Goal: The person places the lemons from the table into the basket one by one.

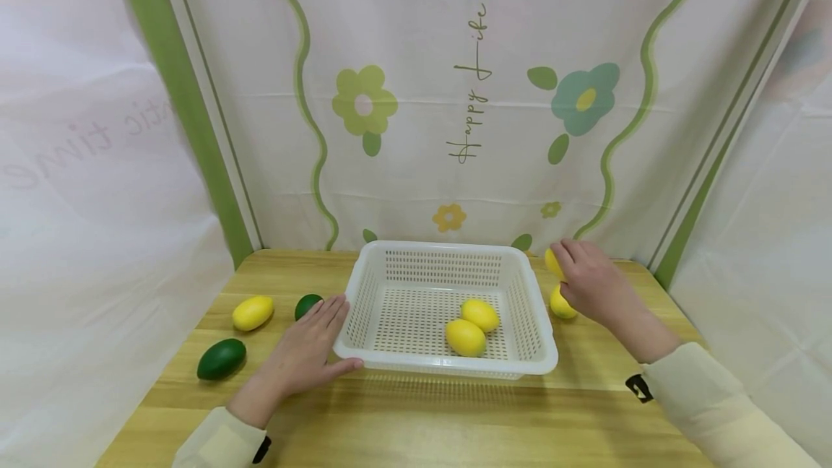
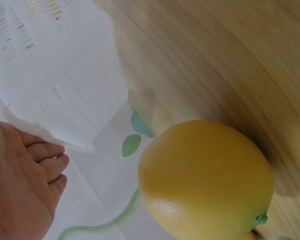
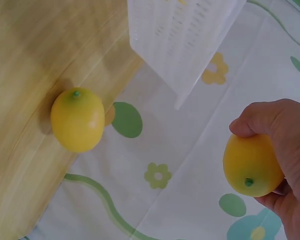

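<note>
Patterned curtains point(image 1: 403, 179) on three sides of a wooden table point(image 1: 442, 425) form a booth.

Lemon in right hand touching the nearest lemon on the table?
Apart: right wrist view shows a wide gap, cloth visible between held lemon and table lemon.

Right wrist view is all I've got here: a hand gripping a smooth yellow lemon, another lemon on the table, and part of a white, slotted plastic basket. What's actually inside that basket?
Observer: The head view shows two smooth, oval yellow lemons lying in the white, slotted plastic basket, side by side.
Visitor: And where's the person's other hand?
Observer: The left hand is touching the basket's left rim.
Visitor: Is there anything besides lemons out there?
Observer: Yes, two dark green, oval fruits are on the wood-grained table left of the basket, one partly hidden by that hand.
</note>
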`<action>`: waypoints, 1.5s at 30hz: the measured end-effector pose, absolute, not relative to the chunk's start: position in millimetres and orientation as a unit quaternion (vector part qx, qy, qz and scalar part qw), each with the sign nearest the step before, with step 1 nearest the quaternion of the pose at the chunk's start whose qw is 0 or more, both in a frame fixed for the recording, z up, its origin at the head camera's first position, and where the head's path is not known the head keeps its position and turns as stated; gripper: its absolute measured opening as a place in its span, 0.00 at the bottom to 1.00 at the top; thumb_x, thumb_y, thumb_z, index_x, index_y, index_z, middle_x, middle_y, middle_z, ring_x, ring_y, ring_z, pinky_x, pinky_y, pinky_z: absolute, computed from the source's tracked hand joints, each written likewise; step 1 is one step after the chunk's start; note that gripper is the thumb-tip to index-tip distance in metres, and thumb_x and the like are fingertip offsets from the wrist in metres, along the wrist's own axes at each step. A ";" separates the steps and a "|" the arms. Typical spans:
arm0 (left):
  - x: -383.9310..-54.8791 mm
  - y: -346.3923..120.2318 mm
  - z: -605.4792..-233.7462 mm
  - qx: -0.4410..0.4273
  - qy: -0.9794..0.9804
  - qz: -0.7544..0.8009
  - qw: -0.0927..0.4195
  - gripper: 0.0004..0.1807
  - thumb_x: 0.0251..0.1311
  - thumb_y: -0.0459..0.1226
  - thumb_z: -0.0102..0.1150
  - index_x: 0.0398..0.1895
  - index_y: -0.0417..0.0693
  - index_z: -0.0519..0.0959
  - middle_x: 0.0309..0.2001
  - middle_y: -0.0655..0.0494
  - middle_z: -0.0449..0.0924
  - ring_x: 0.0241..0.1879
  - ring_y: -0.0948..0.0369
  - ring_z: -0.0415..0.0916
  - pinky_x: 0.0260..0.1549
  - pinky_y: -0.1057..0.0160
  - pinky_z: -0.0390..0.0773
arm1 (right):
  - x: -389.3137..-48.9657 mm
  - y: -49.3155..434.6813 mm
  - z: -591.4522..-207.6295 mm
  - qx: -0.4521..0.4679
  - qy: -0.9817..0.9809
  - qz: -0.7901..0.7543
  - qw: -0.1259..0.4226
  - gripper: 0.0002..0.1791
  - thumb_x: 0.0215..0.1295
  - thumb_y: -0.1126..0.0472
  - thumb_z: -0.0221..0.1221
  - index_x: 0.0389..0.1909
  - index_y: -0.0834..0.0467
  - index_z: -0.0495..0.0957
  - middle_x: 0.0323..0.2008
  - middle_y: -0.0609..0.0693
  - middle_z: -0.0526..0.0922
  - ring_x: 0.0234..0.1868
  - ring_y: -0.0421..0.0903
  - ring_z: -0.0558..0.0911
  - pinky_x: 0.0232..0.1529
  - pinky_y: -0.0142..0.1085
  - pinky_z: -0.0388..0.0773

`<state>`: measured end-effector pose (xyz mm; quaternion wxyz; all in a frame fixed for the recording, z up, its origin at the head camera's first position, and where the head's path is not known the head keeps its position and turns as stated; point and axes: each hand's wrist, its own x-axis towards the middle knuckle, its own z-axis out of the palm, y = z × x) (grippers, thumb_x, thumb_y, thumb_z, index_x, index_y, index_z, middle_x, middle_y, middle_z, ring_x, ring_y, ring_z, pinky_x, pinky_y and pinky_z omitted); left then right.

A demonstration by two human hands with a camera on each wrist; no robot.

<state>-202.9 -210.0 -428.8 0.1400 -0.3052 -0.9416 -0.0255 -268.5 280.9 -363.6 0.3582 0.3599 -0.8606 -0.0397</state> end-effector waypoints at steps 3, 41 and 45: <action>-203.1 -210.2 -429.2 -0.305 -0.942 -0.025 0.141 0.54 0.61 0.70 0.43 0.71 0.30 0.59 0.71 0.36 0.56 0.70 0.44 0.54 0.69 0.48 0.53 | -266.9 274.7 -360.9 0.368 -0.854 -0.043 0.365 0.29 0.35 0.75 0.62 0.46 0.76 0.71 0.40 0.69 0.75 0.38 0.65 0.77 0.40 0.53 0.79; -204.4 -210.4 -431.3 -0.302 -0.942 -0.033 0.141 0.55 0.60 0.70 0.44 0.71 0.30 0.59 0.71 0.36 0.56 0.70 0.45 0.55 0.69 0.48 0.55 | -257.4 214.8 -371.2 0.437 -0.836 -0.038 0.329 0.29 0.40 0.72 0.65 0.48 0.71 0.72 0.42 0.64 0.76 0.42 0.60 0.78 0.47 0.49 0.80; -204.4 -210.6 -430.9 -0.299 -0.944 -0.030 0.133 0.55 0.60 0.70 0.43 0.72 0.31 0.57 0.72 0.37 0.55 0.71 0.46 0.54 0.69 0.49 0.53 | -256.8 210.7 -374.0 0.434 -0.844 -0.035 0.313 0.30 0.41 0.69 0.69 0.49 0.71 0.72 0.43 0.64 0.76 0.43 0.59 0.78 0.46 0.48 0.81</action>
